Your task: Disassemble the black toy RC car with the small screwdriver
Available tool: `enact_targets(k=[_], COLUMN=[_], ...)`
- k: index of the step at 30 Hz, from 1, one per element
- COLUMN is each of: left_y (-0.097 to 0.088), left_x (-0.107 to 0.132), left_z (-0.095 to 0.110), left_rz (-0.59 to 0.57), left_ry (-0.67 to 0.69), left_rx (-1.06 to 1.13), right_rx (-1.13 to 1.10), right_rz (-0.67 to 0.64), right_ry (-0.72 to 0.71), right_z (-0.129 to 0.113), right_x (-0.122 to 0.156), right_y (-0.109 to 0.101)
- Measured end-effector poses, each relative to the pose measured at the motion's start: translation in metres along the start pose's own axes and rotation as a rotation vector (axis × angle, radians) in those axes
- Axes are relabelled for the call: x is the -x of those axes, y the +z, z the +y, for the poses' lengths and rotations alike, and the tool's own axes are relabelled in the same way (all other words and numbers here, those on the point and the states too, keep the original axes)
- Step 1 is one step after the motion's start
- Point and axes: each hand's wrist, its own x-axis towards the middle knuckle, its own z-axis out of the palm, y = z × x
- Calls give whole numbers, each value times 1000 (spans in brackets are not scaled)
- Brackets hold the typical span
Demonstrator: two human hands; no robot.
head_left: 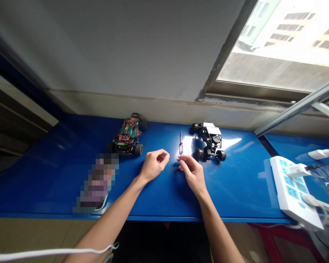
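Note:
My left hand (pixel 153 166) is over the middle of the blue table, with thumb and fingertips pinched together. A tiny pale spot shows at the fingertips, too small to name. To its right, my right hand (pixel 193 175) is loosely curved, fingers apart from the thumb, and nothing shows in it. Just beyond the right hand lies a screwdriver (pixel 181 147) with a clear red-and-blue handle, its shaft pointing at the wall. Past the left hand stands a green and orange toy car (pixel 127 133). A toy car with a white roof and black frame (pixel 211 136) stands beyond the right hand.
A white power strip (pixel 283 197) with plugs and cables sits at the table's right. A pixelated phone-like object (pixel 98 182) lies near the front left edge. A white cable (pixel 52 252) crosses at lower left. The wall and window border the blue table (pixel 164 197).

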Motion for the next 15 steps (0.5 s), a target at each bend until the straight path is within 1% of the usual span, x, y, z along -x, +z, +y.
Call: enact_targets(k=[15], left_y=[-1], left_x=[1], left_z=[-1], left_rz=[-5], left_ry=[-13], left_rx=[-1], right_rx=[-13], right_rz=[11], right_ry=[-6], right_z=[-1], right_x=[0], right_y=[1])
